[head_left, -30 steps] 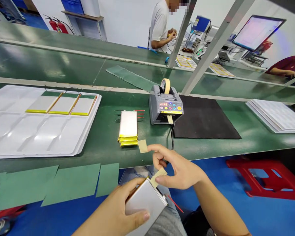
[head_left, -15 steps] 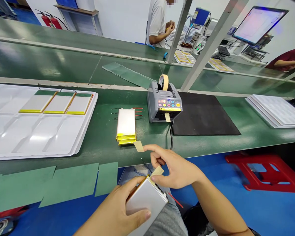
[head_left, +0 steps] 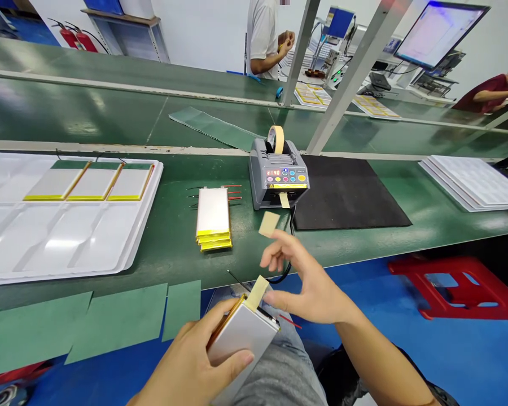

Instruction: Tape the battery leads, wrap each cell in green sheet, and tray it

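While clamping the battery [head_left: 249,332] with left hand [head_left: 197,355], now uncovers the tape strip [head_left: 257,292] with right hand [head_left: 309,285] spread; partly hides battery's left edge.

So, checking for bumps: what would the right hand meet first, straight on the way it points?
Past the tape piece it carries, the right hand likely meets the red wires or edge of the pack stack, though depth is unclear; it may pass above.

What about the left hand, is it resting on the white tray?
No, the left hand grips a silver pack, well apart from the white tray.
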Demonstrator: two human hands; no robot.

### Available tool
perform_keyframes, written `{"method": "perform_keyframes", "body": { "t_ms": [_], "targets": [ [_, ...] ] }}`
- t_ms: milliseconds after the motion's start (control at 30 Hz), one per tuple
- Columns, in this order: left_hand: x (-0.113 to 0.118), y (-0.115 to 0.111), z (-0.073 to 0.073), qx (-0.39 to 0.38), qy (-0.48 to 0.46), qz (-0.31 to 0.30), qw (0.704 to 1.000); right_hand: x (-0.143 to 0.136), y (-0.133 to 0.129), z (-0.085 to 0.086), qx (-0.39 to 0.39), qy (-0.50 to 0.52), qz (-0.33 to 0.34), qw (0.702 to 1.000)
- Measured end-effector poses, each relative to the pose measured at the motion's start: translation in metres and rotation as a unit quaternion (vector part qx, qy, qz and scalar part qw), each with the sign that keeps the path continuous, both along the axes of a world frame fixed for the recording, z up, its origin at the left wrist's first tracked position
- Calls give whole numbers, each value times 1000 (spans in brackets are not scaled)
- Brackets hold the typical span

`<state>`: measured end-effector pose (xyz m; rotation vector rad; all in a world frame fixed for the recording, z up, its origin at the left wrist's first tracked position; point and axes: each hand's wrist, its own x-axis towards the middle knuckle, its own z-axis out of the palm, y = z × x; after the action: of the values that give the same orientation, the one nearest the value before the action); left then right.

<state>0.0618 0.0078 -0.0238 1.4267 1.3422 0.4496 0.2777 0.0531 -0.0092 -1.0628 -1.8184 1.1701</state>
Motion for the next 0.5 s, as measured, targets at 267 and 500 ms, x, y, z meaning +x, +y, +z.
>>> {"method": "perform_keyframes", "body": {
  "t_ms": [267, 500],
  "targets": [
    [2, -8, -13, 87, 69, -44, 993, -17, -27, 0, -19, -18, -109, 994],
    [-5, -11, -26, 197, 159, -125, 959, -19, -30, -7, -152, 61, -110, 980]
  ]
}}
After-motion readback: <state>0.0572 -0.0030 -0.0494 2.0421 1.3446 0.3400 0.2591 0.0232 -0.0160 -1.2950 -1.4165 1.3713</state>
